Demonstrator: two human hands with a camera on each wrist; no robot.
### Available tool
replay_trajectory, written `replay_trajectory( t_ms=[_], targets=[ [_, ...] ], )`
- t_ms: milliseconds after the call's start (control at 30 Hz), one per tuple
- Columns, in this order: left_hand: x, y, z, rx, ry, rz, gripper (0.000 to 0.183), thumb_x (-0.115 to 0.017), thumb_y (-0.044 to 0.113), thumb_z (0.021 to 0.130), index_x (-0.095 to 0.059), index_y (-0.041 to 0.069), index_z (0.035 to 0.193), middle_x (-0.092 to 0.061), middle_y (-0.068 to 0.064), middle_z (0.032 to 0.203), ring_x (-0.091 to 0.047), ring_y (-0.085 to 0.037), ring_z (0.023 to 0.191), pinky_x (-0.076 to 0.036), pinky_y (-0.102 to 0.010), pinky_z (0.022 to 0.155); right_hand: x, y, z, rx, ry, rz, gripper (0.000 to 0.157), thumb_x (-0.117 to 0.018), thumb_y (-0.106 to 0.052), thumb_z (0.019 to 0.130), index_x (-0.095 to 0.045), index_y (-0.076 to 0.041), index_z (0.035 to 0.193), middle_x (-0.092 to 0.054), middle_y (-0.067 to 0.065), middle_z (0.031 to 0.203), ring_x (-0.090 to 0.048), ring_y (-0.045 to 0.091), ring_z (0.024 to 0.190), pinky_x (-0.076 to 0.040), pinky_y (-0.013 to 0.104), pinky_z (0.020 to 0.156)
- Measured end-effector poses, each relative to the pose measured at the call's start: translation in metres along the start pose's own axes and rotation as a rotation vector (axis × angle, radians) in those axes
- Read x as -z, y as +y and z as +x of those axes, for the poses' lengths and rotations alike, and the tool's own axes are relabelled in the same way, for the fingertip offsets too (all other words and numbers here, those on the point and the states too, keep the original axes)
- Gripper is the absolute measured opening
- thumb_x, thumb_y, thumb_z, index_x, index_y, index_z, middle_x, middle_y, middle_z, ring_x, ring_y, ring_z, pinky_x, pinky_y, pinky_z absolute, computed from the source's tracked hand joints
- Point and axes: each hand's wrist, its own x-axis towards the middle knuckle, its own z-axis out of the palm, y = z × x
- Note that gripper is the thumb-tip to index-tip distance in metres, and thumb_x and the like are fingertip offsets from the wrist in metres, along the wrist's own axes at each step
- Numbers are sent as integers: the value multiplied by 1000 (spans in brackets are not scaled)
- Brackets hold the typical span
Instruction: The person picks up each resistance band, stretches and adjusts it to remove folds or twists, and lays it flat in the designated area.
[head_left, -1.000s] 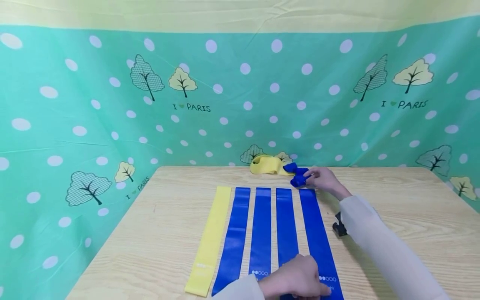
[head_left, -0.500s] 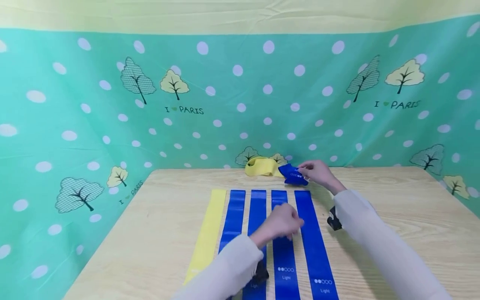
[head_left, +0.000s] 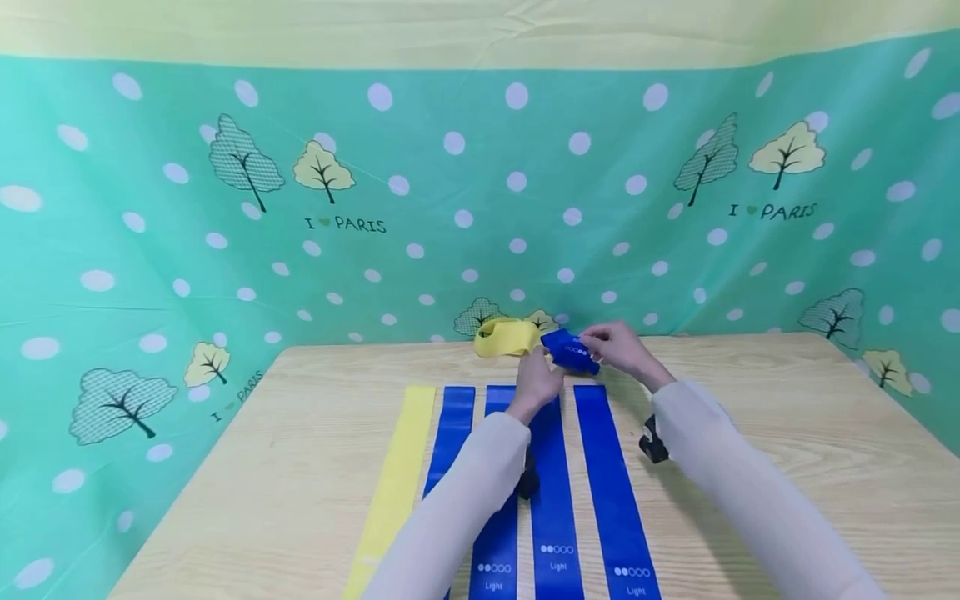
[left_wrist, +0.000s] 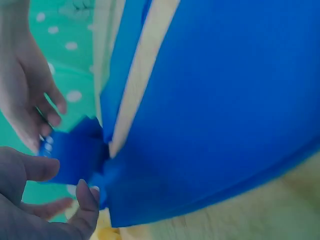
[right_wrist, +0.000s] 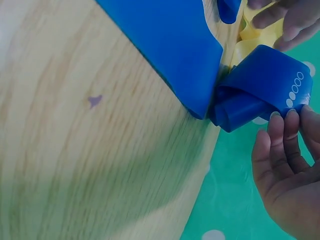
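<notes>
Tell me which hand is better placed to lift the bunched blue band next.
Probably the right hand: its fingertips pinch the bunched blue band beside the printed circles. The left hand is close by, but its fingers are spread and show no clear grip.

The folded, smooth-surfaced blue band (head_left: 567,352) is a deep royal blue, printed in white with a row of circles, two filled and three outlined. Four long flat blue strips (head_left: 617,500) share that colour; three show white circles above the word "Light". One long flat strip (head_left: 401,467) is lemon yellow, as is the looped yellow band (head_left: 510,338). The pale beige wood-grain tabletop (head_left: 787,400) bears a purple fleck (right_wrist: 95,101). The teal-green fabric backdrop (head_left: 420,208) carries pale lilac dots, yellow and crosshatched trees, dark "PARIS" lettering and green hearts, under a cream-yellow top band.
</notes>
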Motion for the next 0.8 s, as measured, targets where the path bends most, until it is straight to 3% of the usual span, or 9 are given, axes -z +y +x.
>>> replay_trajectory(
  t_ms=[133,300,467,600,800],
  targets=[
    [-1,-3,11,-16,3,65,23,-58,10,91,-62,-4,108,-66,-19,105,-62,-28,92,-51,-34,75,-1,0,0,-7,8,19,27,-49,-14,99,-65,5,110,-61,10,80,-60,27,78,-51,36,67],
    [2,-2,18,12,-6,74,15,-61,15,92,-62,3,84,-59,-5,72,-51,-16,62,-38,-23,52,-3,1,-1,-45,27,52,32,-49,-12,99,-55,9,122,-63,21,91,-62,31,82,-54,39,70],
    [10,0,21,27,49,-24,21,-60,13,93,-58,6,73,-49,1,61,-45,-12,54,-35,-21,50,-8,2,-5,-100,58,86,36,-51,-13,97,-41,9,124,-61,27,102,-65,37,88,-55,42,75],
    [18,0,28,37,119,-96,27,-59,13,93,-55,9,66,-47,3,57,-45,-11,53,-35,-21,53,-13,2,-7,-105,32,128,28,-51,-12,97,-50,11,113,-63,24,95,-66,34,83,-56,41,73],
    [23,-3,35,43,118,-176,42,-58,16,94,-44,14,55,-38,4,49,-38,-12,48,-33,-23,51,-26,5,-9,-115,-43,174,32,-49,-16,99,-56,10,117,-63,21,96,-62,22,82,-55,34,73]
  ],
)
